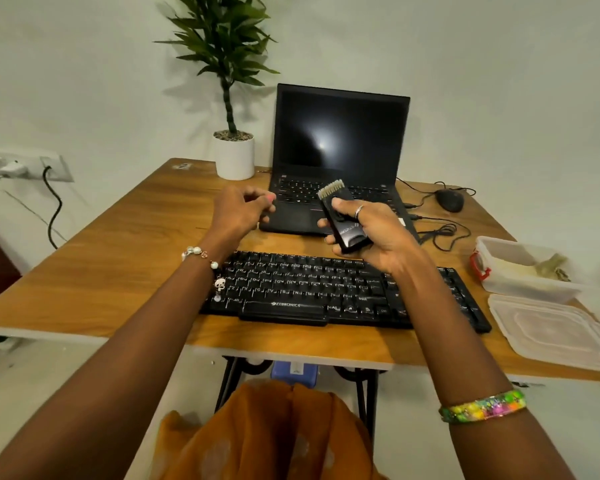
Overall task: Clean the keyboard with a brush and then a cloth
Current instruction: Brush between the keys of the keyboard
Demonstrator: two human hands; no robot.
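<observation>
One keyboard (343,292) lies flat on the desk (118,258), nearest. Above it the right hand (364,230) has its grip wrapped around one brush (340,216) (light, stiff body, soft bristles; best held mid-handle). The left hand (239,209) hangs loosely curled, holding nothing. One laptop (340,157) stands behind.

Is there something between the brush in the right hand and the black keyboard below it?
Nothing visible. The right hand holds the brush in the air above the keyboard; the left hand hovers apart to the side, off the keys.
</observation>
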